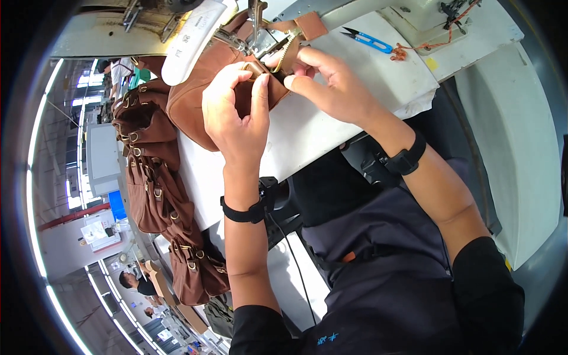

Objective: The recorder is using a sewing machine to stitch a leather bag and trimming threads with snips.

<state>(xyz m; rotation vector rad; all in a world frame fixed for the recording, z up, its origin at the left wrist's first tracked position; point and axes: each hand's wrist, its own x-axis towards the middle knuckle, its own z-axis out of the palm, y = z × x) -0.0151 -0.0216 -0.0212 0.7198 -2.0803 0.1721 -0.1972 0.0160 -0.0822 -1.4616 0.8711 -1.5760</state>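
Observation:
A brown bag [192, 109] lies on the white table under the metal parts of a sewing machine [255, 26]. My left hand [236, 115] is closed on a folded edge of the bag, thumb and fingers pinching it just below the presser foot area. Beside it, my right hand [337, 89] is closed at the end of a zipper [287, 52] with gold-coloured teeth; the fingertips are partly hidden by the material. A brown tab [310, 26] sticks out at the zipper's upper end. Whether the needle touches the bag cannot be seen.
Blue thread snips [368, 40] lie on the table [408, 80] to the right, near an orange cord [435, 44]. Several more brown bags [157, 189] hang or are piled along the left edge. Other people [142, 284] are far off at lower left.

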